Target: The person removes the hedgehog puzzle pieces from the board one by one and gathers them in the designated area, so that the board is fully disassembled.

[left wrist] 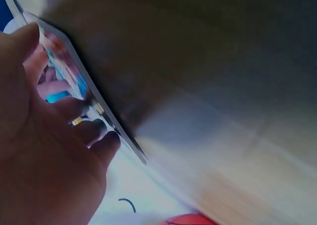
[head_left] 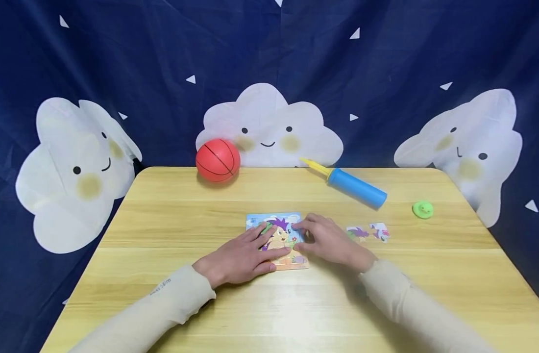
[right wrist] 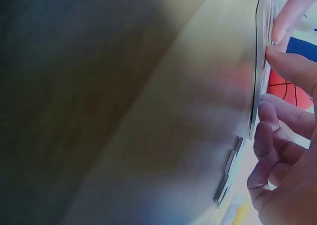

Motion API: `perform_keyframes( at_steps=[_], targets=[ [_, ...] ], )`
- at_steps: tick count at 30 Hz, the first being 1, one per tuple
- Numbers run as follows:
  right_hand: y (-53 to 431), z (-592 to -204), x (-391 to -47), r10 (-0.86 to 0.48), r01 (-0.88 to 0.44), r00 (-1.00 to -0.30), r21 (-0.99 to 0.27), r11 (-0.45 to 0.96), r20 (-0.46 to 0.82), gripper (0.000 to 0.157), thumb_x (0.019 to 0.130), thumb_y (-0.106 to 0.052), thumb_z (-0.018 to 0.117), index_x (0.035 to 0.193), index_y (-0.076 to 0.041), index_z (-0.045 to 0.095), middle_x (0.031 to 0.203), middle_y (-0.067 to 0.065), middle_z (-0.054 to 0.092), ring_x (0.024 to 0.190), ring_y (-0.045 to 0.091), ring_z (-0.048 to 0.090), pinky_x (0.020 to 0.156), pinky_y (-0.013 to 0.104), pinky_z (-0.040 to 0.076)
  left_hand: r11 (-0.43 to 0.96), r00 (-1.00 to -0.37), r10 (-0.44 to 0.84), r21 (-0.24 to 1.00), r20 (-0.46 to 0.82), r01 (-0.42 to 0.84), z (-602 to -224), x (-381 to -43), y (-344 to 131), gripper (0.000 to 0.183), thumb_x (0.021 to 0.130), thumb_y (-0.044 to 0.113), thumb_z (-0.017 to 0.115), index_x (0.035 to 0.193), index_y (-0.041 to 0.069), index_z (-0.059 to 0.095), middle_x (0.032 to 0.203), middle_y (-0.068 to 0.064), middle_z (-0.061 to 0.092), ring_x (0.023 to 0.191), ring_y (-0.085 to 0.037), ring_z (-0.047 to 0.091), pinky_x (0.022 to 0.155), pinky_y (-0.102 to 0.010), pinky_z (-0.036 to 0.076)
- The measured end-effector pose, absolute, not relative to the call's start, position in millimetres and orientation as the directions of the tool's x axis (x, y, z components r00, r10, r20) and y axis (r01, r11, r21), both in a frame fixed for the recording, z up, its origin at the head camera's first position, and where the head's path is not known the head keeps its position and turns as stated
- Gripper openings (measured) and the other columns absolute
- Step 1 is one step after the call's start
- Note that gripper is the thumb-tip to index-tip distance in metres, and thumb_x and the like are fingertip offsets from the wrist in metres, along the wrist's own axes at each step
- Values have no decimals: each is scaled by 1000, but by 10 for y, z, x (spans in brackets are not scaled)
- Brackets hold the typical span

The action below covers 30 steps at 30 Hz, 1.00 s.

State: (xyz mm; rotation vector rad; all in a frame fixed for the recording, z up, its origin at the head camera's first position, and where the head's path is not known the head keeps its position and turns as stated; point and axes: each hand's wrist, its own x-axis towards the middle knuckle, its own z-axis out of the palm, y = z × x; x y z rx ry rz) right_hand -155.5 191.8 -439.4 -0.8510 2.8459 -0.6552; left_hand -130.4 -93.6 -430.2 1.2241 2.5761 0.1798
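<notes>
A jigsaw puzzle (head_left: 281,234) showing a purple-spined hedgehog lies in a flat board with a light blue border. My left hand (head_left: 244,256) rests over its left side, fingers spread and fairly straight on the picture; the left wrist view shows this hand (left wrist: 54,131) at the board's edge. At the right side, my right hand (head_left: 329,242) pinches a puzzle piece (head_left: 298,236) between thumb and index finger, down on the board. The remaining fingers of that hand (right wrist: 292,145) are curled. Just right of it lie two loose puzzle pieces, one (head_left: 359,232) beside the other (head_left: 379,232).
A red toy basketball (head_left: 218,160) sits at the table's back edge. Behind the puzzle, to the right, lies a blue hand pump (head_left: 356,187) with a yellow nozzle. A green rubber duck (head_left: 423,210) stands farther right on the wooden table (head_left: 172,215).
</notes>
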Motion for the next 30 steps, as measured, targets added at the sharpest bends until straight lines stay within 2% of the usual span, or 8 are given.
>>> perform_keyframes(
  at_steps=[10,18,24,30],
  targets=[
    [1865,-4398,-1595,-547,-485,-837,-503,715,30,39,95,-27,87,128,-8,76,102,-1,66,88,11,56,81,29,49,653,-610,756,215,-237,726,-4305,-1274,-899,51,118,51,39,169,46,37,184,-15,14,171,-40,7,138,-56,20],
    [1873,-4410,-1611,-523,-430,-852,-603,673,23,33,95,-17,87,122,-15,68,106,2,62,90,15,56,80,29,52,647,-605,762,226,-230,729,-4299,-1280,-893,51,118,50,40,169,45,38,184,-16,14,171,-40,7,138,-57,20],
    [1876,-4426,-1602,-512,-399,-858,-661,635,26,24,101,-13,79,121,-16,67,97,-4,68,86,13,58,80,30,53,645,-604,764,233,-226,728,-4306,-1284,-894,51,118,49,41,168,44,40,183,-16,14,171,-40,6,138,-57,19],
    [1940,-4426,-1610,-493,-418,-864,-695,585,105,18,103,-15,77,120,-18,71,95,-7,70,87,11,62,81,29,55,646,-606,763,241,-224,724,-4305,-1283,-896,50,118,49,41,168,44,41,184,-16,13,171,-40,7,138,-58,20]
  ],
)
